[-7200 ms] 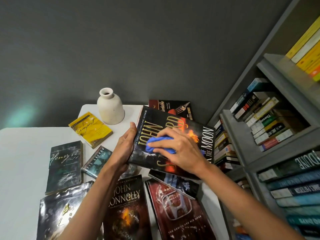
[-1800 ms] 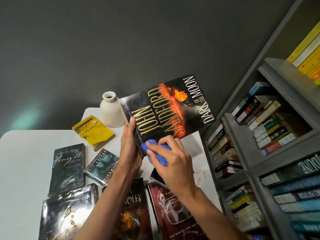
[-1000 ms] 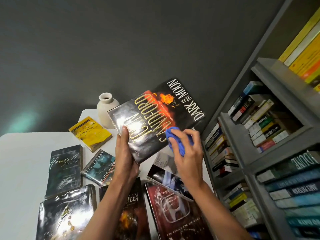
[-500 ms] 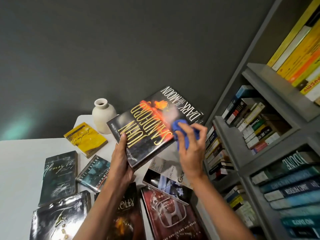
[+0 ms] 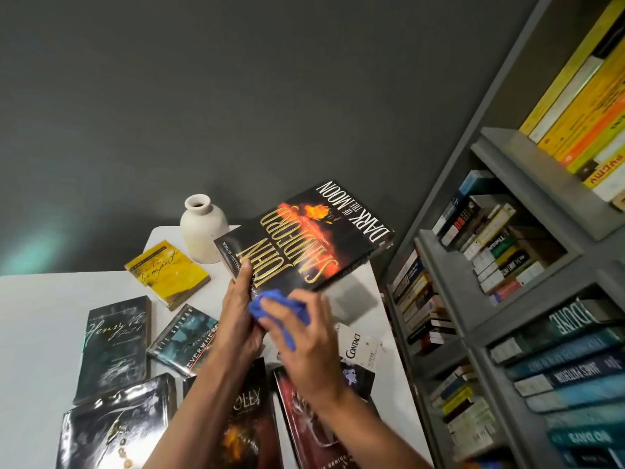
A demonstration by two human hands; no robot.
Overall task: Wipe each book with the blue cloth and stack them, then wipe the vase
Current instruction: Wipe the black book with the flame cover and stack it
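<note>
Wiping the near edge of the lifted hardback [image 5: 311, 238], clamping it by one corner only.

Gripping the near-left corner with the left hand [image 5: 238, 319], thumb lying flat on the glossy cover, fingers underneath hidden; pinching the bunched blue cloth [image 5: 270, 304] in the right hand [image 5: 304, 346] and pressing it against the same near edge, just beside that thumb; holding the hardback tilted above the table [image 5: 40, 299], leaving its far end unsupported, reaching toward the bookshelf [image 5: 449, 299]; passing its left edge close in front of the upright vase [image 5: 203, 228]; probably risking a slip, rubbing right beside the only grip on a slick jacket; risking a swing into the vase, likely toppling it off the table's far corner; risking a drop onto the loose books [image 5: 115, 336] lying below.
</note>
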